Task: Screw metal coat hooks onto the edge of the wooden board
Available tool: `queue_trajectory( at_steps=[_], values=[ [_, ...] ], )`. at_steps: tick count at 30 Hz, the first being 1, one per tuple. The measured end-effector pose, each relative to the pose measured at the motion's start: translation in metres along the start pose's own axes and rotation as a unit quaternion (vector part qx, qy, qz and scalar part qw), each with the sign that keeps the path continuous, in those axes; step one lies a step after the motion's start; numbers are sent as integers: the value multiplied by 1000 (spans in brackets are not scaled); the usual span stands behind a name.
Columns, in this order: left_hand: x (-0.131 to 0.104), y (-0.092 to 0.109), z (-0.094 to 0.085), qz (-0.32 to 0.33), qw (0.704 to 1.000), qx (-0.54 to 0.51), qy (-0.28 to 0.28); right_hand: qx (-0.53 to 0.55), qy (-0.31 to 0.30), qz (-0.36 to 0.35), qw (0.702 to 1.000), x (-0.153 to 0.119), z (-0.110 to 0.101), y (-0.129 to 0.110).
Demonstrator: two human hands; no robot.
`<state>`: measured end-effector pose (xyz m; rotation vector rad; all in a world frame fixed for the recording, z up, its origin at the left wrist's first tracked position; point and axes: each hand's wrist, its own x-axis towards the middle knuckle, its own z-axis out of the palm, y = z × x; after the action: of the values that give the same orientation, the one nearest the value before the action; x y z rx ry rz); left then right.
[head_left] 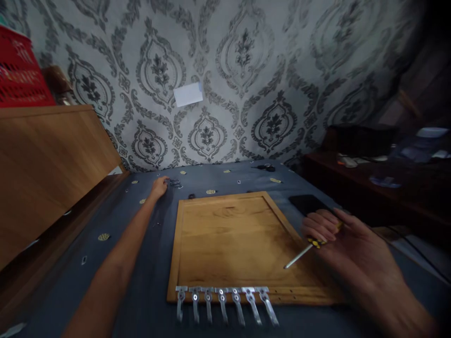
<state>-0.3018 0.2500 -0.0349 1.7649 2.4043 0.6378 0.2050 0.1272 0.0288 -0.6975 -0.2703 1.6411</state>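
- Wooden board (225, 244): lies flat in the centre foreground on a dark blue patterned cloth (148, 286), its panel framed by a border.
- Metal brackets (221, 296): seven, set side by side along the board's near edge, their narrow ends projecting beyond it; to their right, small dark holes mark the same border.
- Screwdriver (299, 256): tilted, shaft pointing down and leftward above the board's right part; contact between tip and wood cannot be judged.
- Right hand (347, 251): fingers curled about the screwdriver's yellow-and-black handle, gripping it.
- Left hand (160, 187): extended past the board's far left corner, fingertips at some small metal pieces (175, 183); whether it grasps any cannot be told.
- Dark flat object (305, 204): on the cloth, beyond the right hand.
- Surroundings: a wooden cabinet (52, 164) at left, with a red basket (21, 70) above; behind, ornamented wallpaper (207, 136) bearing a white card (188, 94).
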Motion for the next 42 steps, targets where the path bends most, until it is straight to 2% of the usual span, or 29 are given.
queue_trajectory(
  at_steps=[3, 10, 16, 19, 26, 31, 37, 42],
  values=[
    [8, -2, -1, -8, 1000, 2, -14, -3, -4, 0, 1000, 3, -4, 1],
    [17, -4, -6, 12, 999, 7, -40, 20, 45, 5, 999, 4, -4, 2],
    [2, -9, -7, 44, 998, 25, -38, -7, -4, -26, 1000, 19, -28, 1],
    [-4, -7, -6, 67, 996, 41, -37, -15, -21, -29, 999, 22, -33, 2],
    [-13, 1, -8, 111, 990, 84, -27, 3, 26, -7, 1000, 10, -16, 3],
    [-30, -1, -8, 139, 984, 105, -32, 6, 12, -11, 1000, 11, -17, 3],
    [-43, -4, -6, 132, 984, 121, -22, 13, 51, -4, 999, 6, -7, 5],
    [-49, -2, -5, 115, 987, 114, -3, 9, 39, -9, 999, 4, -5, 5]
  ],
)
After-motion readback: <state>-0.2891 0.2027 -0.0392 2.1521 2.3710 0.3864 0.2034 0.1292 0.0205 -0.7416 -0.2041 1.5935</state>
